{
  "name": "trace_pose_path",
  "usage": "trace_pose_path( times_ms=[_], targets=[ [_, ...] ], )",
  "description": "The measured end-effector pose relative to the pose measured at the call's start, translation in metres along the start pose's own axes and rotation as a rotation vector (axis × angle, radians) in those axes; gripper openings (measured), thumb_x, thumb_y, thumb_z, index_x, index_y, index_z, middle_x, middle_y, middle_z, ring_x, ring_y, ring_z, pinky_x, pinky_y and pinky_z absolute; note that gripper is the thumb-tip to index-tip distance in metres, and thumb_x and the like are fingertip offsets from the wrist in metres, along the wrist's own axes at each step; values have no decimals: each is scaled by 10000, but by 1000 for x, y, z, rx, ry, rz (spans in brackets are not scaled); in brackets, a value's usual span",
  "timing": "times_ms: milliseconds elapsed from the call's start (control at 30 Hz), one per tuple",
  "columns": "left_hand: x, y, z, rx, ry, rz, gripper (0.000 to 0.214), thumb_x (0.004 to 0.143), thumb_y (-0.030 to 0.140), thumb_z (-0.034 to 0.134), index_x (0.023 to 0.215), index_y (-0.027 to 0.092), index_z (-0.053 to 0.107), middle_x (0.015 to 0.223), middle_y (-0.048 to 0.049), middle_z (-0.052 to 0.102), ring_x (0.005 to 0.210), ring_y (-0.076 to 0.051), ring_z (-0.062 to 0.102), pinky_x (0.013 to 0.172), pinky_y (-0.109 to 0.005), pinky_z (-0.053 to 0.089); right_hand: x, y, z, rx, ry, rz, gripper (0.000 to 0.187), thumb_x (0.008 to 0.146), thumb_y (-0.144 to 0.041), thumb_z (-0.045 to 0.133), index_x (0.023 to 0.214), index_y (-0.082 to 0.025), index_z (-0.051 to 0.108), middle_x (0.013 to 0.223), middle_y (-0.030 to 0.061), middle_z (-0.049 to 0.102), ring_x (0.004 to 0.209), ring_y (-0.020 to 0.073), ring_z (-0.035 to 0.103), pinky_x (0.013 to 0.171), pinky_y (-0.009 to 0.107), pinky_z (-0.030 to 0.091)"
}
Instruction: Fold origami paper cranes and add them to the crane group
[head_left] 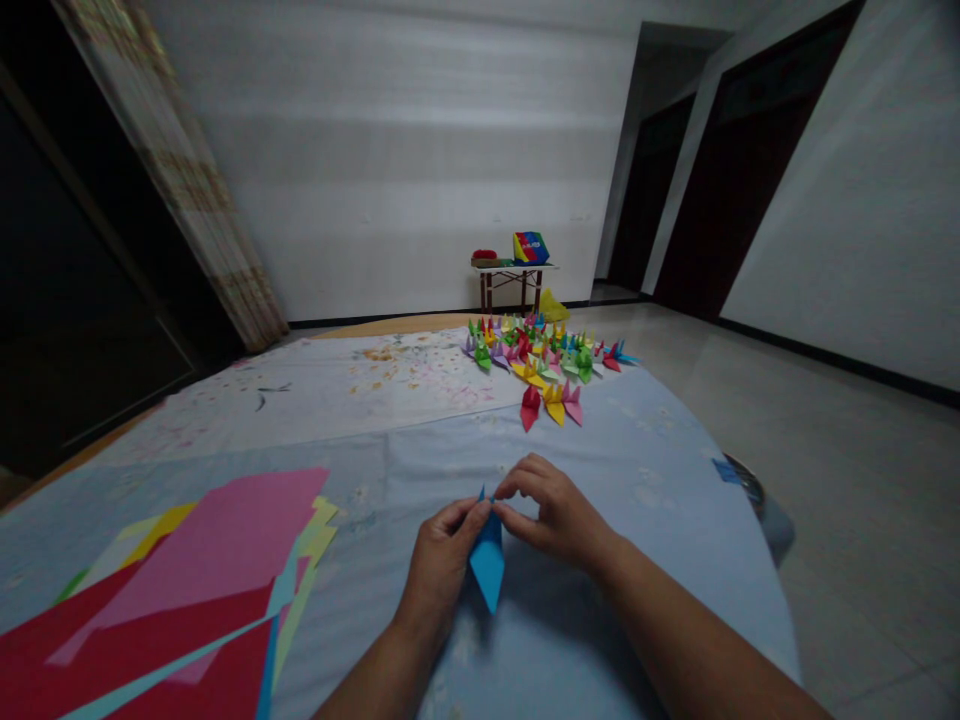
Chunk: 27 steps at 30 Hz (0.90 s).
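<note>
A folded blue origami piece (489, 565) hangs between my hands above the tablecloth, its broad point toward me and narrow points at the top. My left hand (444, 550) grips its left upper side between thumb and fingers. At the narrow tip on the right, my right hand (551, 510) has thumb and forefinger closed in a pinch. Beyond my hands stand finished paper cranes: a red crane (530, 407), a yellow crane (554, 403) and a pink crane (572, 402). Behind these is a dense group of many-coloured cranes (525, 345).
Loose coloured paper sheets (225, 530) lie in a pile at the left. The round table has a blue cloth (637, 480) and a white flowered cloth (315, 385). Past it are a small stand (510, 270) with a colourful box (530, 247) and a stool (776, 525) at the right.
</note>
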<state>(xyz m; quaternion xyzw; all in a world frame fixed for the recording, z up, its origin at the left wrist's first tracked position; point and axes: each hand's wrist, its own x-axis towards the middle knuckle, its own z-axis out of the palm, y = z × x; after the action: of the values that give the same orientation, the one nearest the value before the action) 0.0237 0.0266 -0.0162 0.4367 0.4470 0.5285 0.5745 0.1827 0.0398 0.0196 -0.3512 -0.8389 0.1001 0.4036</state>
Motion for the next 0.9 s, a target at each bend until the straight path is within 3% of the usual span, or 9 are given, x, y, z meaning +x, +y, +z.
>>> trace_pose_path(
  times_ms=[333,900],
  targets=[
    [1,-5,-2,-5,-5,24,242,669,342,696,834,165,707,745,-8,665,663,-116,535,602,-191,399,1,-3,-1,31,11,27,67,784,-246,574,771,-180,575,718,29,534,725,153,485,680,285,390],
    [0,-2,-1,-2,-70,29,260,698,331,672,902,174,703,765,-18,664,681,-125,538,610,-198,405,1,-2,2,151,-57,169,53,733,-117,554,711,-164,562,681,-1,524,662,118,470,619,238,379]
  ],
)
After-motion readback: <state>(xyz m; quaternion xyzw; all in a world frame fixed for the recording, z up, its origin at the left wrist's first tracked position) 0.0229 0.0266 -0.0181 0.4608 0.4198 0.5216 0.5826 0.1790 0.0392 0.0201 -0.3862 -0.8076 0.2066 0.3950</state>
